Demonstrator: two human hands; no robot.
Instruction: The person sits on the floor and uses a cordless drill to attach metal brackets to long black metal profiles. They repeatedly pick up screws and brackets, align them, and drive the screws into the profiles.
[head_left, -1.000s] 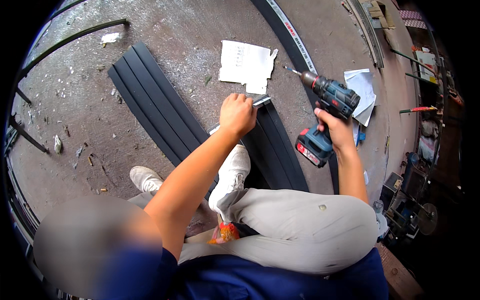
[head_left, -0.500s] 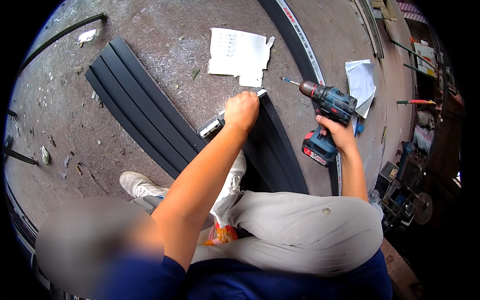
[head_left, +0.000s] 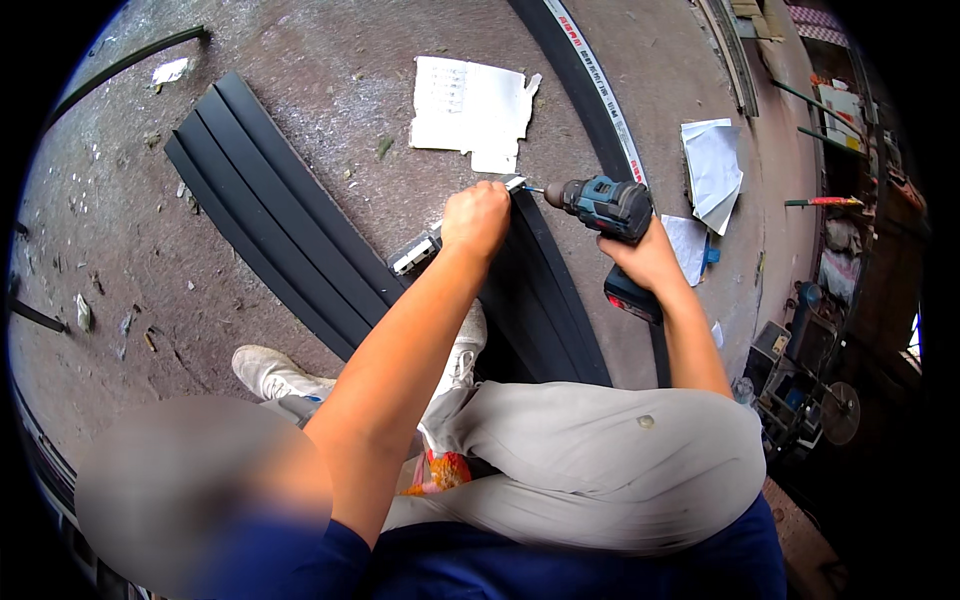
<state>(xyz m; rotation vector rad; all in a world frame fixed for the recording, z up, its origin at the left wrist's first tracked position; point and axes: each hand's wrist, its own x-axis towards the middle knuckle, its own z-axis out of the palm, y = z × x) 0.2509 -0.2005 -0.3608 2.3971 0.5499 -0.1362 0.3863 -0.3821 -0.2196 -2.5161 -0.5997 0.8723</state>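
Note:
My left hand (head_left: 476,222) is closed at the upper end of a dark ridged panel (head_left: 545,285). A short silver-white edged piece (head_left: 413,258) shows on one side of the fist, and a pale tip (head_left: 514,185) sticks out on the other. What lies under the fingers is hidden. My right hand (head_left: 645,258) grips a blue and black cordless drill (head_left: 605,205) by its handle. Its thin bit points left, the tip at or very close to the pale tip beside my left hand; contact cannot be made out.
Another dark ridged panel (head_left: 270,200) lies at the left. Beyond my hands is torn white cardboard (head_left: 470,110); a long dark strip (head_left: 580,70) curves past it. Paper sheets (head_left: 712,175) lie at the right. My shoes (head_left: 275,372) stand close by. Tools and machinery (head_left: 800,350) line the right side.
My right hand has brought the drill left and slightly up, so its bit now reaches the panel end by my left hand. The left hand keeps its grip there.

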